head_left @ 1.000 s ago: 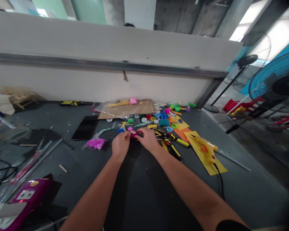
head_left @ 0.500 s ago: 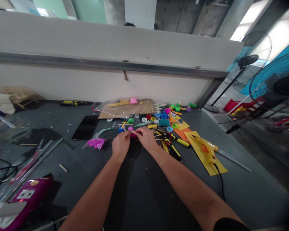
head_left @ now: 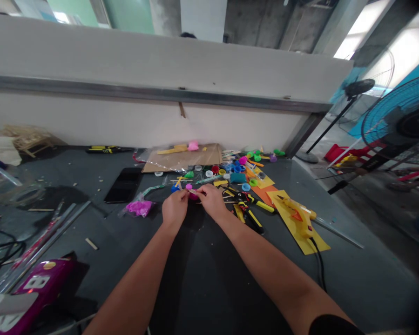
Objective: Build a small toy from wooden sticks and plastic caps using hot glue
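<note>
My left hand [head_left: 175, 208] and my right hand [head_left: 211, 200] meet over the middle of the dark table [head_left: 209, 274], fingers closed in pinches. Between the fingertips is a small pink piece [head_left: 192, 195] with a pale strip across it; both hands touch it, though the fingers partly hide it. A pink ball [head_left: 189, 186] shows just above, and a blue piece [head_left: 175, 188] lies beside the left fingertips. Pink clay in clear wrap [head_left: 139, 208] rests left of my left hand. Yellow-handled pliers [head_left: 246, 202] lie right of my right hand.
A black phone [head_left: 123, 185] lies at the left. Coloured caps [head_left: 246, 187] and cardboard [head_left: 185, 159] are behind the hands. A yellow glue gun [head_left: 302, 218] rests on yellow sheet at the right, cord trailing forward. A magenta device [head_left: 47, 284] is at the near left.
Both hands stay nearly in place; the left has shifted very slightly, and the pale strip between the fingertips shows a little differently.
</note>
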A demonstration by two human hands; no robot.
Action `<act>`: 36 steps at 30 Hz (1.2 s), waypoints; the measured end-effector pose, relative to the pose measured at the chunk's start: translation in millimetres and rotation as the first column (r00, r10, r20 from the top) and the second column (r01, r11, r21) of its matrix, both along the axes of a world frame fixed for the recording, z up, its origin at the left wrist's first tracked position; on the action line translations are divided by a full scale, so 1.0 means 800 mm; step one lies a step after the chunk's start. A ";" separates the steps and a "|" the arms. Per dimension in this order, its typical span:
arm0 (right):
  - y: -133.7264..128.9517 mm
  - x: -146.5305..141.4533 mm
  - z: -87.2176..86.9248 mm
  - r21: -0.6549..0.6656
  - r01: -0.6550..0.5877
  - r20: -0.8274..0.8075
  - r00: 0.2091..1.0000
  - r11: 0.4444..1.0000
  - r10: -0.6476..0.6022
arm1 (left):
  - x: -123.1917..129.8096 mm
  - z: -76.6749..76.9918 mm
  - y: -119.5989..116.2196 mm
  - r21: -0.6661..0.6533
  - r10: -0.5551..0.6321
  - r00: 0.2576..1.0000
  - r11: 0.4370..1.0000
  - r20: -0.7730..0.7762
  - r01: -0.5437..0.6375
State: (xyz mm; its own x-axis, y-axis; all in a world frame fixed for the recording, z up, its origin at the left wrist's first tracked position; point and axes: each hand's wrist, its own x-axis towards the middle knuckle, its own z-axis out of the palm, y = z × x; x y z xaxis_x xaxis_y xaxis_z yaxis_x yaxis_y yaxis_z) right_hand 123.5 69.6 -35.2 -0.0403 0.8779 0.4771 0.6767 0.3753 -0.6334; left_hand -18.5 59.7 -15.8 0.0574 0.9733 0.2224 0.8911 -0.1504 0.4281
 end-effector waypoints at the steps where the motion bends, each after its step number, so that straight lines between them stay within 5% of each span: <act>1: 0.000 0.000 0.000 0.002 -0.001 0.000 1.000 1.000 0.001 | 0.000 0.001 0.000 -0.001 0.000 1.000 1.000 -0.005 0.000; 36: 0.005 -0.004 0.005 0.027 0.006 -0.016 1.000 1.000 -0.005 | 0.002 -0.006 0.003 0.031 -0.007 0.998 1.000 0.062 0.005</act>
State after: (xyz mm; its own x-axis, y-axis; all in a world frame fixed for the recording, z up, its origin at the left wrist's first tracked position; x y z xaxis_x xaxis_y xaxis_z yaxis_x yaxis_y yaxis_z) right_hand 120.5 73.8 -31.0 -0.0279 0.8650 0.5009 0.6689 0.3886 -0.6337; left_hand -16.6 62.1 -20.3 0.0481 0.9657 0.2553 0.8619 -0.1693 0.4780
